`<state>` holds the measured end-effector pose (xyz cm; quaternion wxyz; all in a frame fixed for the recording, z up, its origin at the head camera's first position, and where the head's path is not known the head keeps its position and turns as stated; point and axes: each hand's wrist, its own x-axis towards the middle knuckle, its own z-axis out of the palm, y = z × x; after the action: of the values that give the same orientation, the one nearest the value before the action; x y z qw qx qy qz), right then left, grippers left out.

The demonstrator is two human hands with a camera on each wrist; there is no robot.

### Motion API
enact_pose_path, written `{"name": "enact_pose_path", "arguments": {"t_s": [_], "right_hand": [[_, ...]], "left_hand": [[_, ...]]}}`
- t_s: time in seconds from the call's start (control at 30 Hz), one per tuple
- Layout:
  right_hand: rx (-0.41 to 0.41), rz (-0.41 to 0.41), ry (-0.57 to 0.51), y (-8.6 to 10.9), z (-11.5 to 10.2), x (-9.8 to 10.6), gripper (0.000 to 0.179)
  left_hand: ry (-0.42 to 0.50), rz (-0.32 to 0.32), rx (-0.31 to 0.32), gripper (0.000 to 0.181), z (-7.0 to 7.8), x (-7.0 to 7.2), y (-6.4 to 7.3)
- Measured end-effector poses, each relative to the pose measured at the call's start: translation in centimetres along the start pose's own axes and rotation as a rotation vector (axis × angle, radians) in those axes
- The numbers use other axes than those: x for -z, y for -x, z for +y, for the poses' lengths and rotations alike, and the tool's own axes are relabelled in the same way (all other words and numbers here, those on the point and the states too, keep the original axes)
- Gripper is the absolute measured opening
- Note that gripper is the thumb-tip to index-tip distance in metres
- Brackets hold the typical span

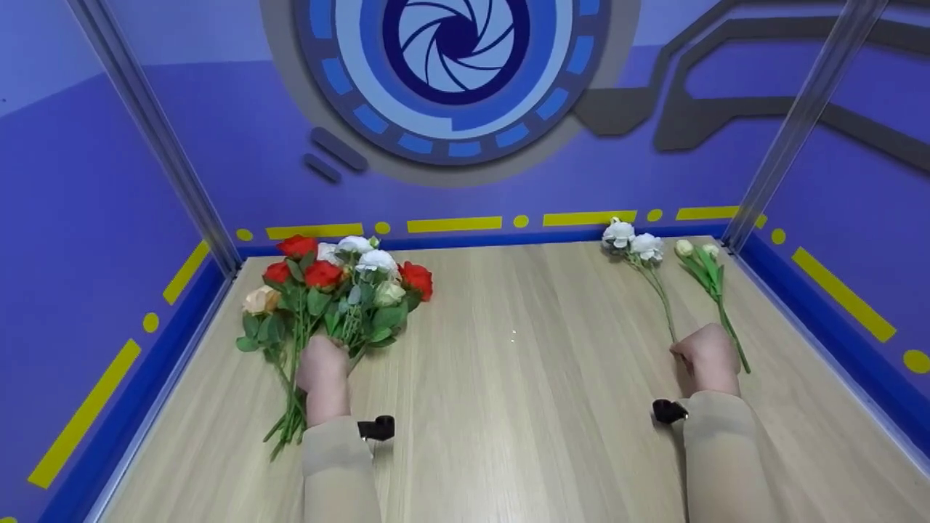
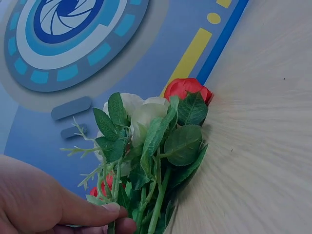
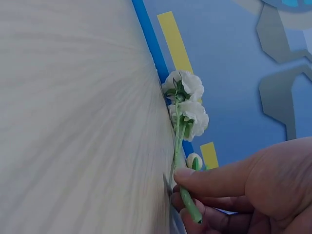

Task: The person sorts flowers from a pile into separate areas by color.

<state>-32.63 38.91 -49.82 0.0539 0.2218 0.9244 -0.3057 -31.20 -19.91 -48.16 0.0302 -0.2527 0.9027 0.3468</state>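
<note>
On the left of the table, my left hand (image 1: 323, 363) pinches a thin green stem of a leafy sprig (image 2: 103, 170) between thumb and fingertips. That sprig lies within a pile of artificial flowers: red roses (image 1: 323, 274), white blooms (image 1: 376, 261) and a peach rose (image 1: 261, 299), their stems (image 1: 293, 414) pointing toward me. Over on the right, my right hand (image 1: 708, 356) pinches the stem of a white flower stalk (image 3: 187, 117) with two blooms; its cut end sticks out below the thumb. Beside that hand lie white tulips (image 1: 703, 269) with green leaves.
A light wood table (image 1: 508, 378) carries everything. Blue printed panels (image 1: 465, 196) stand behind it and at both sides, joined by metal corner posts (image 1: 156, 138). Each wrist wears a small black camera (image 1: 376, 428).
</note>
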Motion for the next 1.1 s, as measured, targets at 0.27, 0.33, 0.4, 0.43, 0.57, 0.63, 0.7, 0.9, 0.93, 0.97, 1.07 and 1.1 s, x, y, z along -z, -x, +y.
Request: {"name": "enact_pose_path", "arguments": {"t_s": [0.27, 0.33, 0.4, 0.43, 0.57, 0.63, 0.7, 0.9, 0.93, 0.97, 1.07, 1.1], "right_hand": [[-0.037, 0.089, 0.053, -0.2, 0.0, 0.2, 0.038], [-0.044, 0.094, 0.057, -0.2, 0.0, 0.1, 0.042], [-0.046, 0.094, 0.054, -0.1, -0.1, 0.1, 0.042], [-0.045, 0.093, 0.055, -0.1, -0.1, 0.1, 0.043], [-0.033, 0.086, 0.055, 0.0, 0.0, 0.1, 0.039], [-0.029, 0.081, 0.058, 0.1, 0.0, 0.1, 0.038], [-0.025, 0.081, 0.063, 0.1, 0.0, 0.2, 0.039], [-0.010, 0.116, 0.065, 0.3, -0.7, 0.2, 0.039], [-0.009, 0.118, 0.064, 0.3, -0.9, 0.1, 0.037], [-0.005, 0.120, 0.068, 0.4, -1.1, 0.1, 0.037], [0.040, 0.133, 0.069, 0.6, -2.1, 0.0, 0.039], [0.064, 0.140, 0.063, 0.7, -2.5, -0.2, 0.039]], "left_hand": [[0.050, 0.017, -0.026, 0.027, 0.4, 0.4, 0.4], [0.046, 0.013, -0.036, 0.027, 0.4, 0.5, 0.5], [0.041, 0.010, -0.042, 0.027, 0.5, 0.6, 0.6], [0.039, 0.010, -0.045, 0.027, 0.6, 0.7, 0.6], [0.043, 0.016, -0.057, 0.027, 0.9, 0.8, 0.7], [0.050, 0.020, -0.062, 0.027, 1.0, 0.9, 0.8], [0.055, 0.020, -0.067, 0.026, 1.1, 0.9, 0.9], [0.082, 0.017, -0.084, 0.027, 1.6, 1.2, 1.2], [0.093, 0.018, -0.090, 0.027, 1.7, 1.2, 1.3], [0.105, 0.021, -0.100, 0.028, 1.8, 1.2, 1.4], [0.151, 0.038, -0.133, 0.027, 2.3, 1.0, 1.7], [0.174, 0.042, -0.146, 0.026, 2.5, 0.9, 1.8]]}}
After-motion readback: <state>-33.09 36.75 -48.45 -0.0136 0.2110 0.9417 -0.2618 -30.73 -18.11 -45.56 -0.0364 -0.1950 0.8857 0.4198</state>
